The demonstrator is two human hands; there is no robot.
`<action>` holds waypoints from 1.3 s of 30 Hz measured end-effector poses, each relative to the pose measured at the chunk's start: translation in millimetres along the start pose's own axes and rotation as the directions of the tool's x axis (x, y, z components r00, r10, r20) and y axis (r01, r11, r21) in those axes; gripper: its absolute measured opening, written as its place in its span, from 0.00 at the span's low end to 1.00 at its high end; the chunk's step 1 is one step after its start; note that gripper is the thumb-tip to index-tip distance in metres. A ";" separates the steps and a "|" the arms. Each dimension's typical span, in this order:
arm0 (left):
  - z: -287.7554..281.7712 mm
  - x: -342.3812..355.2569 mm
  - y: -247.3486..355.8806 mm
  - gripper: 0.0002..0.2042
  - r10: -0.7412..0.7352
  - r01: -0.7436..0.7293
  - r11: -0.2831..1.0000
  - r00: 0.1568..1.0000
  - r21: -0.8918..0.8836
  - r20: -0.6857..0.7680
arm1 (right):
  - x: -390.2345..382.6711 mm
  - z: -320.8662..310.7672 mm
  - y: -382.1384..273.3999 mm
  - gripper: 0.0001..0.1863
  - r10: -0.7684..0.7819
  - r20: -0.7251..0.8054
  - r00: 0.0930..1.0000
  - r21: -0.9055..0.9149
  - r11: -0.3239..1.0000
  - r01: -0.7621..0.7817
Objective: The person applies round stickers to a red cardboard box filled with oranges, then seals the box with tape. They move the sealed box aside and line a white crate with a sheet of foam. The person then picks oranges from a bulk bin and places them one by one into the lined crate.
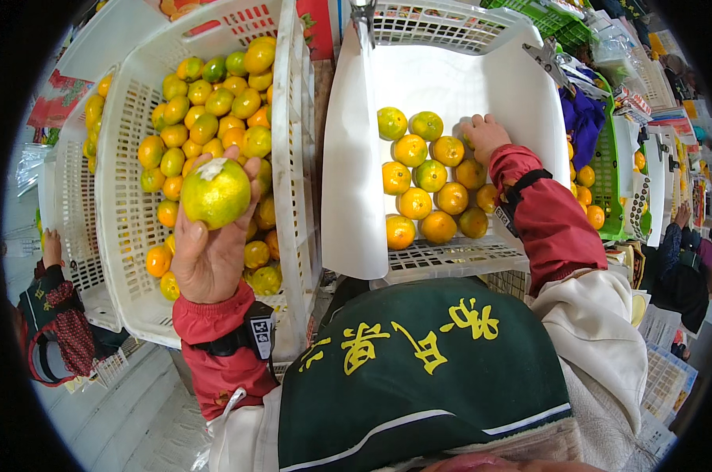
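My left hand (208, 263) is raised over the left crate, its fingers wrapped round a large green-yellow mandarin (218, 195) with a pale whitish patch on top. My right hand (490, 138) reaches into the paper-lined crate on the right. Its fingers curl over a mandarin, of which only a sliver shows beside the fingertips. Next to that hand, orange and greenish mandarins (431, 175) sit in rows on the white paper lining (352, 157). Below my left hand, the white plastic crate (124, 197) holds a loose heap of mandarins (202, 126).
Metal clips (546, 61) pin the paper to the right crate's rim. A green crate (604, 185) with more fruit and a purple cloth (582, 118) stand beyond it. At far left is another person (61, 307); more people (686, 259) are at far right.
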State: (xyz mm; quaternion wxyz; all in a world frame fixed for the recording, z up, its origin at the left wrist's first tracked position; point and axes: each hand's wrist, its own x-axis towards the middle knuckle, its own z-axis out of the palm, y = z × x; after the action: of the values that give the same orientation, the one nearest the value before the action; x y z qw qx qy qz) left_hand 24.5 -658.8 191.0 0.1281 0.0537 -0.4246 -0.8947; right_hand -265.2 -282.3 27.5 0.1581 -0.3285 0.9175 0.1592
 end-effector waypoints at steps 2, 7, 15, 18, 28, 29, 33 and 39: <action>5.6 -1.6 -1.3 0.40 0.002 -0.001 1.000 1.000 0.017 -0.021 | -4.7 -5.3 0.0 0.28 -0.032 0.047 0.998 -0.017 0.999 0.033; 14.9 0.0 0.0 0.41 -0.029 0.028 0.999 0.999 0.043 0.030 | -17.8 -7.0 1.6 0.29 -0.052 0.137 0.989 -0.067 0.996 0.062; 9.9 -8.9 1.5 0.42 -0.152 0.141 0.979 0.986 0.150 0.064 | -27.1 7.6 11.6 0.30 -0.063 0.074 0.995 0.070 0.996 0.058; 0.5 -10.4 -1.1 0.42 -0.181 0.163 0.978 0.972 0.128 0.149 | -27.7 12.2 14.6 0.30 -0.031 0.068 0.997 0.085 0.996 0.025; 37.3 -15.4 -19.5 0.37 0.133 -0.183 0.833 0.982 0.522 0.133 | -17.7 -75.0 -26.3 0.25 0.012 -0.146 0.989 0.967 0.212 0.140; 41.0 -13.5 -21.6 0.38 0.156 -0.228 0.804 0.972 0.549 0.175 | -28.1 -90.9 -42.2 0.23 -0.163 -0.100 0.981 0.976 -0.210 0.065; 45.2 -3.3 -17.6 0.35 0.267 -0.471 0.263 0.874 0.842 0.405 | -66.7 -152.0 -126.4 0.27 -0.467 -0.370 0.803 0.833 -0.550 0.064; 54.8 -9.5 -17.9 0.37 0.196 -0.312 0.337 0.946 0.888 0.258 | -76.0 -178.8 -194.7 0.28 -0.479 -0.443 0.758 0.744 -0.668 0.013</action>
State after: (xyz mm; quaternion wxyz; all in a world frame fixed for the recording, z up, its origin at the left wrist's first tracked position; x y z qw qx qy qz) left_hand 19.2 -604.4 211.8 0.1916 0.0019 -0.8574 -0.4776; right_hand -115.5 -454.0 181.7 0.5175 -0.2631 0.3618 -0.7294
